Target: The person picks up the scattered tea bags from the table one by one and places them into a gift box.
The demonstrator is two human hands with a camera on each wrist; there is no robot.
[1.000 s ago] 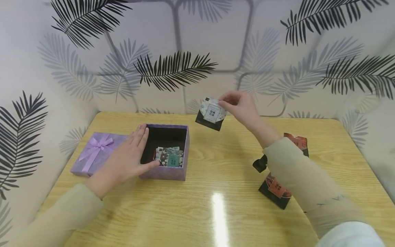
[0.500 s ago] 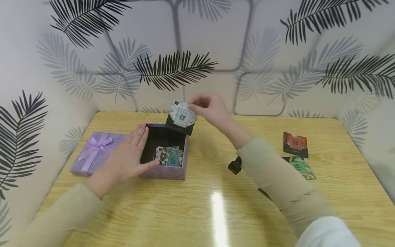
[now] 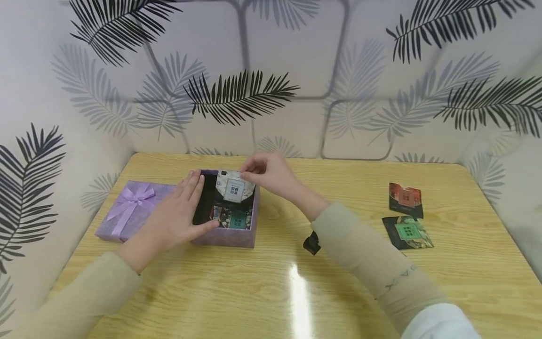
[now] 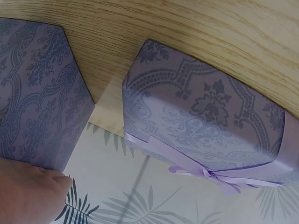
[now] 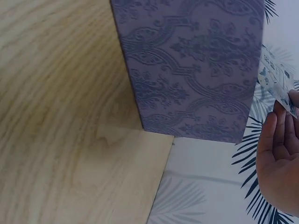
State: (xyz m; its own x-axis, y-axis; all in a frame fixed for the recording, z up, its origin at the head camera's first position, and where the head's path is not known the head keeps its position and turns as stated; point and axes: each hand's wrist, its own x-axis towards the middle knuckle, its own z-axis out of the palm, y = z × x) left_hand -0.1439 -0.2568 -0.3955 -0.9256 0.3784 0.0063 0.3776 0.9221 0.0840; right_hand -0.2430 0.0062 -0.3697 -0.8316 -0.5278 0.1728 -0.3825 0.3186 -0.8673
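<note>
My right hand pinches the upper right corner of a white and black tea packet, its lower part down inside the open purple box. In the right wrist view the packet shows beyond the box's patterned wall. My left hand rests along the box's left rim with straight fingers, the thumb reaching over the front edge. Several more packets lie in the box, among them one with a teal label. The left wrist view shows only the fingers of that hand at the box wall.
Left of the box lies its purple lid with a ribbon bow. At the right of the wooden table are a red packet and a green one. A patterned wall covering stands behind the table.
My right hand has moved left and down with the white packet, from right of the box to inside it. The left hand has stayed in place.
</note>
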